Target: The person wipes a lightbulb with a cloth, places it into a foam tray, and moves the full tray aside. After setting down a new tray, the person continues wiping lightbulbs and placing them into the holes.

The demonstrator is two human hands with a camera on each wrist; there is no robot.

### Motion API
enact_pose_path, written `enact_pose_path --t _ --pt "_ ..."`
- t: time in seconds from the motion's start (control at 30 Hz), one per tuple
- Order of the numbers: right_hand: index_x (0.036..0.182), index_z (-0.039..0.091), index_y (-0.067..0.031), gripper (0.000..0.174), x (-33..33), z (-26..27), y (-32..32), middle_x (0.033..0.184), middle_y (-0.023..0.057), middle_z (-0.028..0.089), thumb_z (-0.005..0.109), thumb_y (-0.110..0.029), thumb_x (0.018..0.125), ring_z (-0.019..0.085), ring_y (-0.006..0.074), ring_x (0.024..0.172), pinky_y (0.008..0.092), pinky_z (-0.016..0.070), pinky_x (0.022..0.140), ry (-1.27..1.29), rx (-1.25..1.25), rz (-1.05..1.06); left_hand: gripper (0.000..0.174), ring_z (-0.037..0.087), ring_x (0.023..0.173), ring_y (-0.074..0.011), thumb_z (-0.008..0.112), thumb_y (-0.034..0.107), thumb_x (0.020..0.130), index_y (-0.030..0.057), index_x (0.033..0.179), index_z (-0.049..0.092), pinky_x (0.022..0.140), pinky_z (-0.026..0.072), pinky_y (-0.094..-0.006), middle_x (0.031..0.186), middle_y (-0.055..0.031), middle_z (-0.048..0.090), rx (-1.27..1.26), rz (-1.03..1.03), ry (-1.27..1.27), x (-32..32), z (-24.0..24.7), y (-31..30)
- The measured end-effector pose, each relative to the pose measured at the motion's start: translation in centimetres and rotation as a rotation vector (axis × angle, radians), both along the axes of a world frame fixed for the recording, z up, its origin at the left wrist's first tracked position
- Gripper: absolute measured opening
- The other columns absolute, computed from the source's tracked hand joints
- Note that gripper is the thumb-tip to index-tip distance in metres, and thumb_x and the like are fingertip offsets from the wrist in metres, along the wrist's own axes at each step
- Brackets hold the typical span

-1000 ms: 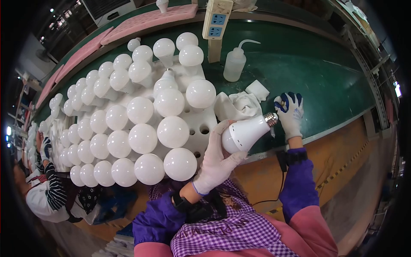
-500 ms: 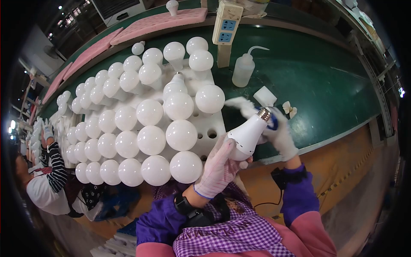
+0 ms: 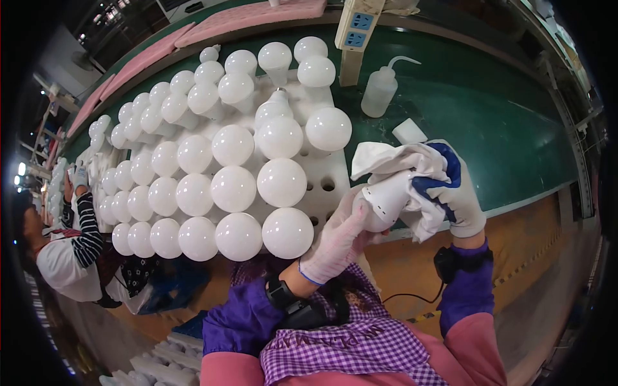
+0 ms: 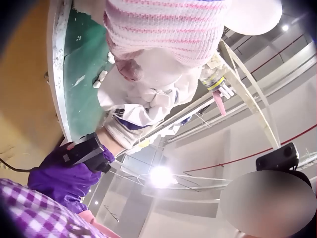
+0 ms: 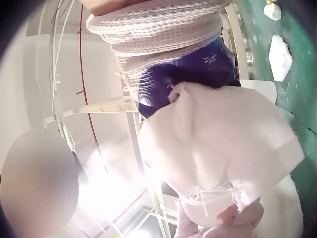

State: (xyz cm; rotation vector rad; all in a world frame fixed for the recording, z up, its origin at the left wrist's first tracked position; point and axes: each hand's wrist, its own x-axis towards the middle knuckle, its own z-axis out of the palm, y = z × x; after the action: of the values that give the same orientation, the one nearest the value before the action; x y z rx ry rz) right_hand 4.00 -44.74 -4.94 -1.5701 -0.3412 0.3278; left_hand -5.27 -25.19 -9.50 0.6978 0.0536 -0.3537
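Note:
A white LED light bulb [image 3: 386,193] is held tilted in front of the body, over the table's near edge. My left hand [image 3: 341,238], in a pink-striped knit glove, grips it round its rounded end. My right hand [image 3: 462,196], in a white glove with blue-coated fingers, holds a white cloth [image 3: 393,159] round the bulb's other end, hiding the screw base. In the right wrist view the cloth [image 5: 223,134] drapes from the blue fingers over the bulb. The left wrist view shows the cloth [image 4: 148,101] bunched against the bulb, close beside the striped glove.
Left stands a white foam tray [image 3: 320,168] with rows of round bulbs [image 3: 283,182]. Behind are a squeeze bottle [image 3: 380,93], a white block [image 3: 409,132] and a socket post [image 3: 356,29] on the green table [image 3: 489,122]. Another person [image 3: 71,257] works at far left.
My right hand left the table on the right, reached the cloth and lifted it onto the bulb's screw end. The left hand kept its grip on the bulb.

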Motion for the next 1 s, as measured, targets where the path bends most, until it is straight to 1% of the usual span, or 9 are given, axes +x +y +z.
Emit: enact_pose_path --t 0.07,0.3,0.4,0.47,0.5,0.63,0.8,0.83,1.0 --pt "0.115 0.056 -0.0029 0.056 -0.4 0.2 0.3 0.107 0.0031 0.058 0.075 -0.005 0.063 0.054 0.0130 0.098 0.0255 0.0420 0.087 -0.030 -0.048 -0.082 0.055 0.054 0.099 -0.0175 0.039 0.042 0.098 0.0036 0.136 0.029 0.074 0.0489 -0.0283 0.120 -0.0118 0.049 -0.201 -0.052 -0.047 -0.1 -1.0 -0.3" --pt "0.108 0.060 -0.0043 0.043 -1.7 1.2 1.4 0.102 0.0019 0.056 0.073 -0.007 0.067 0.052 0.0136 0.096 0.0262 0.0376 0.088 -0.100 -0.053 -0.170 0.057 0.055 0.095 -0.0246 0.034 0.046 0.098 0.0033 0.136 0.031 0.077 0.0471 -0.0313 0.121 -0.0156 0.049 -0.280 -0.152 0.048 0.3 -0.8 0.1" --pt "0.109 0.060 -0.0041 0.042 -1.8 0.7 1.6 0.100 0.0019 0.057 0.072 -0.007 0.069 0.052 0.0136 0.097 0.0269 0.0375 0.089 -0.043 -0.052 -0.244 0.057 0.054 0.099 -0.0230 0.039 0.043 0.098 0.0012 0.136 0.029 0.084 0.0466 -0.0330 0.122 -0.0164 0.046 -0.011 0.034 0.010 0.1 0.4 -0.5" --pt "0.109 0.059 -0.0034 0.040 -1.9 0.3 2.1 0.099 0.0022 0.058 0.072 -0.007 0.071 0.052 0.0131 0.095 0.0266 0.0393 0.087 -0.059 -0.054 -0.291 0.059 0.056 0.101 -0.0218 0.052 0.035 0.094 0.0016 0.136 0.028 0.087 0.0458 -0.0322 0.116 -0.0164 0.050 0.711 0.211 -0.384 0.0 0.4 -0.4" --pt "0.109 0.059 -0.0027 0.039 -1.9 0.2 2.4 0.098 0.0025 0.058 0.071 -0.007 0.072 0.053 0.0125 0.094 0.0262 0.0410 0.085 -0.077 -0.054 -0.335 0.057 0.052 0.109 -0.0231 0.054 0.029 0.092 0.0012 0.135 0.029 0.092 0.0434 -0.0343 0.118 -0.0179 0.049 0.864 0.237 -0.428 -0.1 0.1 -0.5" --pt "0.110 0.055 0.0001 0.037 -2.6 -0.5 4.3 0.099 0.0045 0.059 0.070 -0.006 0.076 0.055 0.0105 0.089 0.0231 0.0458 0.077 0.043 0.097 -0.448 0.052 0.052 0.106 -0.0225 0.050 0.025 0.095 0.0008 0.135 0.028 0.091 0.0430 -0.0322 0.120 -0.0174 0.048 0.679 0.222 -0.287 0.6 0.3 0.0" --pt "0.129 0.043 0.0006 0.059 -7.1 -3.3 6.9 0.116 0.0082 0.053 0.071 -0.009 0.078 0.051 0.0157 0.105 0.0273 0.0421 0.091 -0.050 0.061 -0.385 0.045 0.040 0.117 -0.0199 0.042 0.019 0.098 0.0001 0.135 0.026 0.102 0.0300 -0.0300 0.126 -0.0136 0.040 0.633 0.270 -0.253 1.1 1.8 -0.3" --pt "0.125 0.046 0.0006 0.051 -7.7 -4.3 7.7 0.111 0.0068 0.055 0.069 -0.017 0.083 0.052 0.0139 0.100 0.0260 0.0432 0.087 -0.051 0.133 -0.461 0.047 0.039 0.117 -0.0202 0.045 0.016 0.096 0.0000 0.135 0.026 0.102 0.0305 -0.0307 0.126 -0.0138 0.040 0.637 0.288 -0.288 1.3 1.2 -0.6" --pt "0.114 0.053 0.0003 0.033 -5.9 -1.8 5.7 0.098 0.0036 0.059 0.061 -0.019 0.089 0.055 0.0095 0.084 0.0248 0.0464 0.074 0.169 0.212 -0.441 0.054 0.040 0.118 -0.0232 0.052 0.014 0.091 -0.0005 0.135 0.025 0.101 0.0327 -0.0341 0.126 -0.0171 0.039 0.775 0.260 -0.394 0.7 0.6 -1.1"
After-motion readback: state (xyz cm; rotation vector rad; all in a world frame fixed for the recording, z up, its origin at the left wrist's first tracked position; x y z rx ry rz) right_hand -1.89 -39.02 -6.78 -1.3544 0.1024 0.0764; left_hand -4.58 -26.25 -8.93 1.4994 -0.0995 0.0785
